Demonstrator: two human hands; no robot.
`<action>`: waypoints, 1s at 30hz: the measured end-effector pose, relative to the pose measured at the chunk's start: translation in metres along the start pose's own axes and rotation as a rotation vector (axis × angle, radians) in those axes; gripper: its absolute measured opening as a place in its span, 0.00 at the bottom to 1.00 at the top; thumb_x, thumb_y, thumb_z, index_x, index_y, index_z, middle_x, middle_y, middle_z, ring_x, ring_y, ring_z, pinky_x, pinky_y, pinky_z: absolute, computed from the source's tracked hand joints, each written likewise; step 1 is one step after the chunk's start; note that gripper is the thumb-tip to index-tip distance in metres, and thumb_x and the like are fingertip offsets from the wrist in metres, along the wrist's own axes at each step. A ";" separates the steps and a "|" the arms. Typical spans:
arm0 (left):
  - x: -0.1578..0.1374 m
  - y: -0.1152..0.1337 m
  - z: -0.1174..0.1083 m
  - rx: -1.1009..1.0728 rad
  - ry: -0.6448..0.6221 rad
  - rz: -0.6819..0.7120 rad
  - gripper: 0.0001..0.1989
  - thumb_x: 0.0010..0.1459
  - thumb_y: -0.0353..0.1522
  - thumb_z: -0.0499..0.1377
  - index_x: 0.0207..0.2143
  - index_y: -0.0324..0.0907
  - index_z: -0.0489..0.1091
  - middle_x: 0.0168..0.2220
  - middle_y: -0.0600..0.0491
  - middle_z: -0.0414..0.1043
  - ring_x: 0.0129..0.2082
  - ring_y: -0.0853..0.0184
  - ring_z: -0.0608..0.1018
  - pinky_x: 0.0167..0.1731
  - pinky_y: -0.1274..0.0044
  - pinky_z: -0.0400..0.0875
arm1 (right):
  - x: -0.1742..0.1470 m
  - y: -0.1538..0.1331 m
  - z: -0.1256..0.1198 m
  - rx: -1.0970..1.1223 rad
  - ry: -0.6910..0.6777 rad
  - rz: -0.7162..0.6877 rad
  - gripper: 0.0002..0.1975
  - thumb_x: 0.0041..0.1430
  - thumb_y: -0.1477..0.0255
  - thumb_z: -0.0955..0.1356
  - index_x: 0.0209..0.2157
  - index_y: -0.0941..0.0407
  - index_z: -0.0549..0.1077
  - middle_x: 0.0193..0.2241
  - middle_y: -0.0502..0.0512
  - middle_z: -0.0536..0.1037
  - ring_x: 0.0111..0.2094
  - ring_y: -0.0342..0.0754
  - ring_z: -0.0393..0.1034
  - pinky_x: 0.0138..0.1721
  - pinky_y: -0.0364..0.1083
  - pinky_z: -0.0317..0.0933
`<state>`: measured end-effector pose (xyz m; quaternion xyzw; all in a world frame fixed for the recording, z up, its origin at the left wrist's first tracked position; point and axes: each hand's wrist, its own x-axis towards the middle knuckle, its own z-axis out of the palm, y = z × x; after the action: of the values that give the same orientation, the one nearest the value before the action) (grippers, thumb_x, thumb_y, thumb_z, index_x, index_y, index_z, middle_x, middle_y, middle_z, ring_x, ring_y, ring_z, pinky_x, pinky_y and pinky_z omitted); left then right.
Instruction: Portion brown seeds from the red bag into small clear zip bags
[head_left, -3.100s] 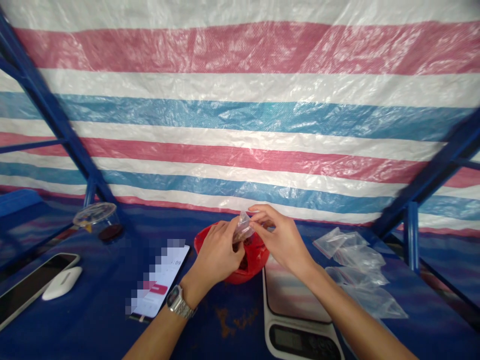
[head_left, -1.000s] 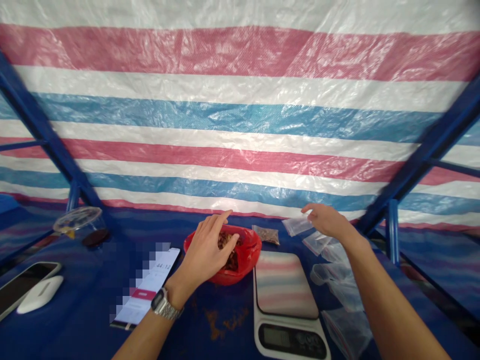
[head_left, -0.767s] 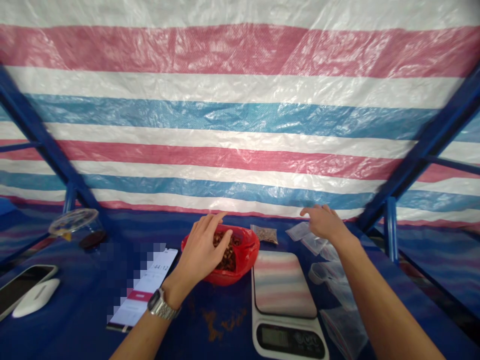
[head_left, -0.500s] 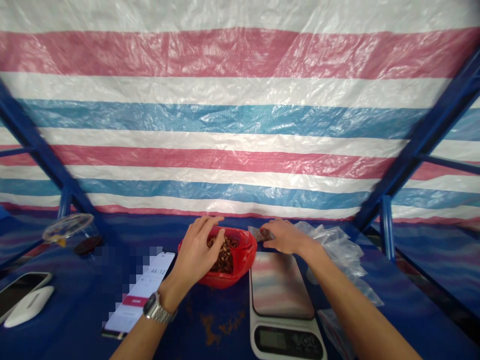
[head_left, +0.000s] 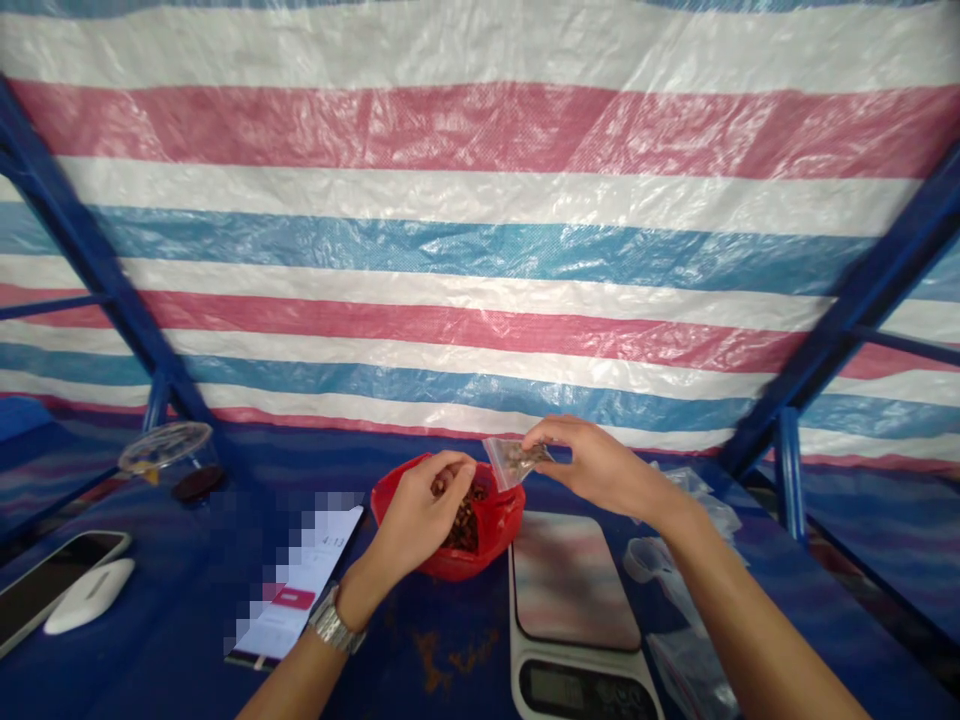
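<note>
My left hand is over a red plastic bag that stands opened like a bowl. Its thumb and fingers are pressed together; whatever they pinch is too small to make out. Brown dried pieces lie inside the red bag. My right hand grips a small clear zip bag by its lower part, tilted with its mouth toward the left, just above the red bag's right rim. Some brownish pieces show in it. A kitchen scale with a shiny plate sits below my right hand.
Several clear plastic bags lie right of the scale. At left are a lit phone, a dark phone, a white case and a clear plastic tub. Brown powder is spilled on the blue tabletop.
My left hand's fingers have closed from spread to a pinch over the red bag. My right hand has lifted and tilted the zip bag toward the red bag. The view has shifted slightly.
</note>
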<state>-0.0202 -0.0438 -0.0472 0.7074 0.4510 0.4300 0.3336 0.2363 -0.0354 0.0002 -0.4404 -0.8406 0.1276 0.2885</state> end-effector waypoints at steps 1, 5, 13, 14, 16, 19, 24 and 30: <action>0.000 0.001 0.001 -0.050 -0.044 -0.026 0.16 0.66 0.44 0.57 0.42 0.43 0.77 0.38 0.51 0.81 0.40 0.62 0.80 0.41 0.74 0.72 | 0.001 -0.009 0.000 0.020 -0.004 -0.021 0.07 0.63 0.74 0.70 0.42 0.51 0.78 0.41 0.51 0.81 0.43 0.48 0.75 0.46 0.47 0.66; 0.001 0.006 0.002 -0.292 -0.155 -0.070 0.16 0.63 0.45 0.60 0.34 0.41 0.77 0.32 0.52 0.79 0.33 0.64 0.79 0.38 0.75 0.72 | 0.002 -0.031 0.002 0.020 -0.025 -0.038 0.07 0.64 0.75 0.70 0.42 0.51 0.78 0.42 0.51 0.81 0.45 0.49 0.74 0.49 0.47 0.65; 0.000 0.011 -0.003 -0.504 -0.118 -0.148 0.18 0.58 0.45 0.67 0.26 0.40 0.72 0.23 0.57 0.71 0.24 0.72 0.69 0.27 0.80 0.63 | -0.001 -0.052 0.001 0.171 -0.032 -0.083 0.08 0.66 0.70 0.70 0.46 0.50 0.78 0.48 0.54 0.77 0.51 0.50 0.71 0.55 0.49 0.63; 0.000 0.010 -0.003 -0.523 -0.127 -0.141 0.19 0.57 0.45 0.68 0.26 0.40 0.72 0.23 0.57 0.71 0.23 0.73 0.69 0.27 0.80 0.62 | 0.000 -0.057 0.004 0.181 -0.030 -0.066 0.06 0.66 0.69 0.70 0.43 0.50 0.78 0.45 0.54 0.78 0.48 0.50 0.72 0.52 0.48 0.64; 0.000 0.010 -0.002 -0.555 -0.144 -0.129 0.19 0.55 0.45 0.69 0.25 0.40 0.71 0.23 0.57 0.70 0.23 0.73 0.69 0.27 0.80 0.63 | 0.002 -0.064 0.012 0.180 -0.041 -0.017 0.05 0.67 0.67 0.69 0.38 0.52 0.79 0.38 0.52 0.79 0.41 0.48 0.73 0.46 0.47 0.64; -0.001 0.008 -0.002 -0.570 -0.162 -0.118 0.20 0.55 0.45 0.69 0.26 0.40 0.70 0.24 0.57 0.70 0.23 0.74 0.68 0.26 0.80 0.62 | 0.004 -0.067 0.024 0.199 -0.065 0.062 0.06 0.65 0.68 0.70 0.36 0.54 0.78 0.34 0.50 0.80 0.35 0.46 0.72 0.39 0.45 0.62; 0.001 0.005 -0.003 -0.536 -0.200 -0.091 0.20 0.56 0.46 0.69 0.28 0.40 0.70 0.25 0.58 0.69 0.24 0.74 0.68 0.27 0.80 0.62 | 0.005 -0.060 0.032 0.422 -0.108 0.137 0.09 0.65 0.66 0.69 0.35 0.56 0.78 0.31 0.49 0.79 0.31 0.44 0.69 0.32 0.42 0.59; 0.000 0.010 -0.004 -0.498 -0.224 -0.061 0.19 0.59 0.47 0.66 0.30 0.40 0.71 0.26 0.56 0.72 0.25 0.72 0.70 0.29 0.79 0.65 | 0.008 -0.058 0.034 0.660 -0.156 0.255 0.11 0.61 0.64 0.71 0.29 0.56 0.73 0.26 0.49 0.76 0.28 0.42 0.67 0.29 0.41 0.56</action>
<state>-0.0202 -0.0473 -0.0371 0.6328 0.3129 0.4364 0.5578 0.1734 -0.0613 0.0030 -0.4137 -0.7119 0.4603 0.3319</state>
